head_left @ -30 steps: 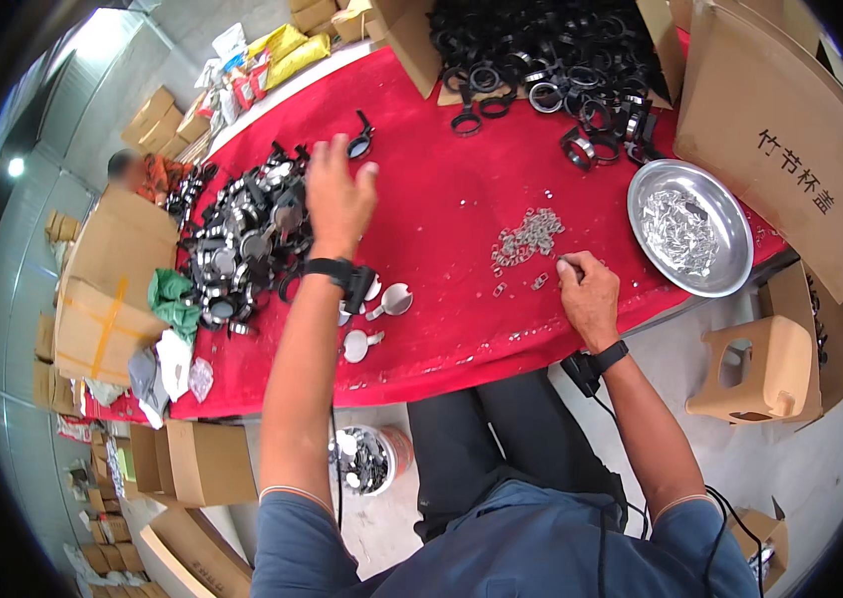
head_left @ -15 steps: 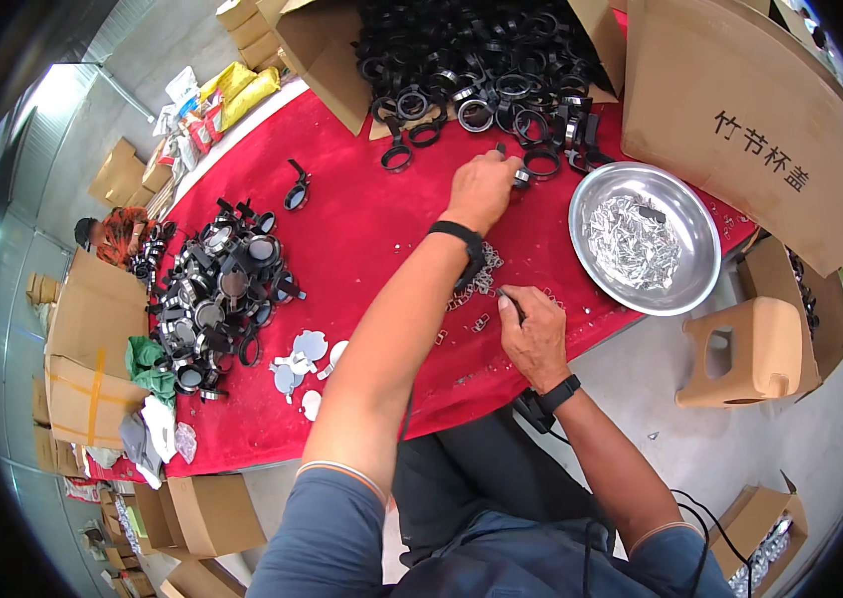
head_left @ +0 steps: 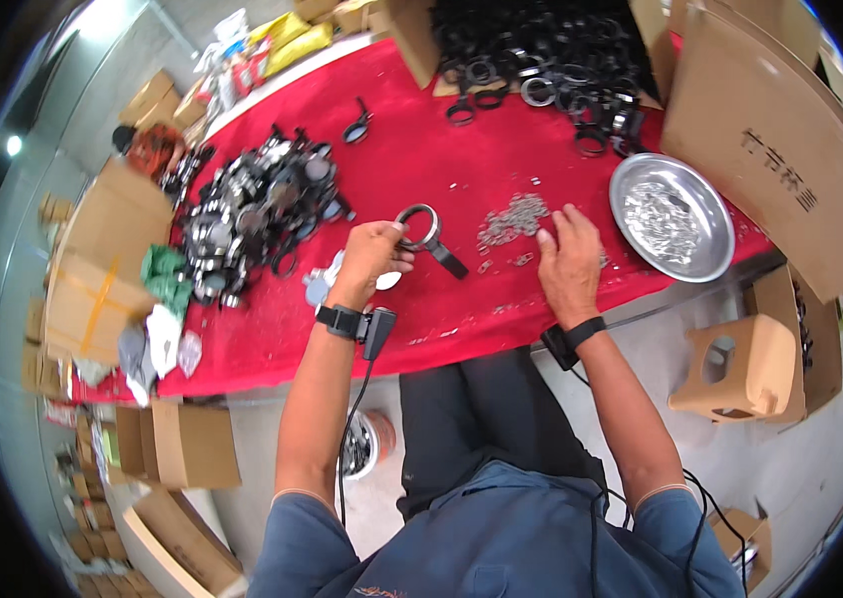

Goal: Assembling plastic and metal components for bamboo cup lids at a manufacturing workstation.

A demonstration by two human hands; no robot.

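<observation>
My left hand (head_left: 373, 261) grips a black ring-shaped cup lid part (head_left: 423, 227) by its left rim. A black strap-like tab hangs from the ring toward the lower right. Over the red cloth, my right hand (head_left: 571, 261) is open, thumb and fingers apart. Just left of it lies a pile of small metal clips (head_left: 513, 219), with several strays around. White and grey discs (head_left: 318, 289) lie beside and partly behind my left hand.
A heap of finished-looking black lids (head_left: 262, 204) sits at the left. A carton of black rings (head_left: 551, 50) stands at the back. At the right are a steel bowl (head_left: 629, 221) of shiny small parts and a tan plastic stool (head_left: 740, 369). Another person (head_left: 152, 149) sits far left.
My left hand has come back from the rings by the carton, bringing one ring nearer to me. My right hand has opened beside the metal clips. The view has shifted.
</observation>
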